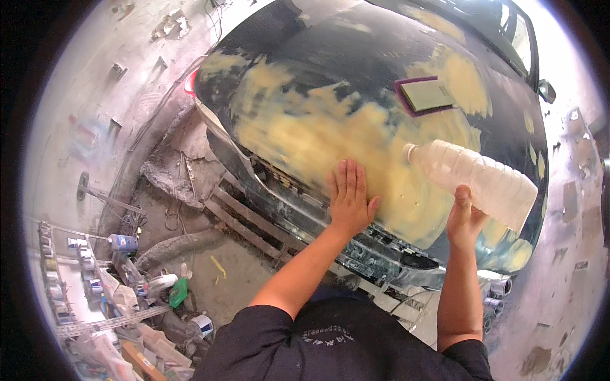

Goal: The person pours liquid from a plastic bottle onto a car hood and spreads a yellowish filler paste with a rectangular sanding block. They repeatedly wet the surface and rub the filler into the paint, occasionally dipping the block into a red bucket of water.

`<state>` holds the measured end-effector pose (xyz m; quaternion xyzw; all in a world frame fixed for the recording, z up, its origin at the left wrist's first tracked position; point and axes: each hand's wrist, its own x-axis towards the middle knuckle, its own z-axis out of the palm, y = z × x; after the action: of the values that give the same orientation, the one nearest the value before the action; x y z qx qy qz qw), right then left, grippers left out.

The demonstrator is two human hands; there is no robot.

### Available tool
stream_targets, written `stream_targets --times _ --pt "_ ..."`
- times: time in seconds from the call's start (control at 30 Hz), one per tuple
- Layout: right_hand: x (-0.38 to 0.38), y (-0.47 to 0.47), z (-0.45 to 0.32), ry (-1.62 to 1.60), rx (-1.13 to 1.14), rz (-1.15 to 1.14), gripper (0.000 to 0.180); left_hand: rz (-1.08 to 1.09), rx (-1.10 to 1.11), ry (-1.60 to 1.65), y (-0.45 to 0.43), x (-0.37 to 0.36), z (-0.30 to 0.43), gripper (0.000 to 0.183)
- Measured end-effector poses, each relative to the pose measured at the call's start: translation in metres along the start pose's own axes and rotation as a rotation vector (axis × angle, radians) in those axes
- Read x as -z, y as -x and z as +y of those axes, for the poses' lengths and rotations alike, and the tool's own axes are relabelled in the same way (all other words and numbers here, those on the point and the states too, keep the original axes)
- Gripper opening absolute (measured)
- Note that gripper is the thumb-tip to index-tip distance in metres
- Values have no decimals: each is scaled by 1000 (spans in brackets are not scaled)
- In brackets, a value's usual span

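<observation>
My left hand [349, 202] lies flat, fingers spread a little, on the yellowish filler patches of a dark car hood [305, 143], close to its front edge. My right hand [466, 216] grips a large translucent plastic bottle [476, 176] from below, tilted on its side with its neck pointing left, over the right part of the hood. The bottle looks cloudy; whether liquid is in it, I cannot tell. Farther up the hood rests a pale rectangular sanding block [427, 94] on a purple-edged pad [404, 97].
The car's grille [281, 183] and bumper run below the hood edge. At lower left stand shelves with cans, a green container [178, 292] and a blue-labelled can [203, 325]. A metal grate [248, 221] lies on the floor; cables follow the left wall.
</observation>
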<state>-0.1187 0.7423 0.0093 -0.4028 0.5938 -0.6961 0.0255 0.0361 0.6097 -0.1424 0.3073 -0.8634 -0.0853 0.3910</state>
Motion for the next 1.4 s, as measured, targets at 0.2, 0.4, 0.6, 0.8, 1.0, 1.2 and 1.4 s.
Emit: stream_targets --times 0.2,0.4,0.6,0.8,1.0,1.2,1.4 --pt "-19 9 4 54 18 1 64 173 183 -50 -31 25 -131 75" --pt "-66 24 14 -10 51 149 65 110 -26 -120 -106 91 -307 74" --pt "-100 38 -9 -35 33 330 64 8 -204 -219 -131 93 -300 80" --pt "-118 49 -40 149 30 420 62 -213 -343 -91 -99 67 -146 86" --pt "-148 70 -54 32 49 494 46 -251 -684 -110 -52 36 -59 77" --pt "-157 103 -69 127 6 459 53 -222 -930 -89 -60 37 -136 85" --pt "-176 98 -68 230 27 488 58 -169 -1037 -166 -118 85 -280 87"
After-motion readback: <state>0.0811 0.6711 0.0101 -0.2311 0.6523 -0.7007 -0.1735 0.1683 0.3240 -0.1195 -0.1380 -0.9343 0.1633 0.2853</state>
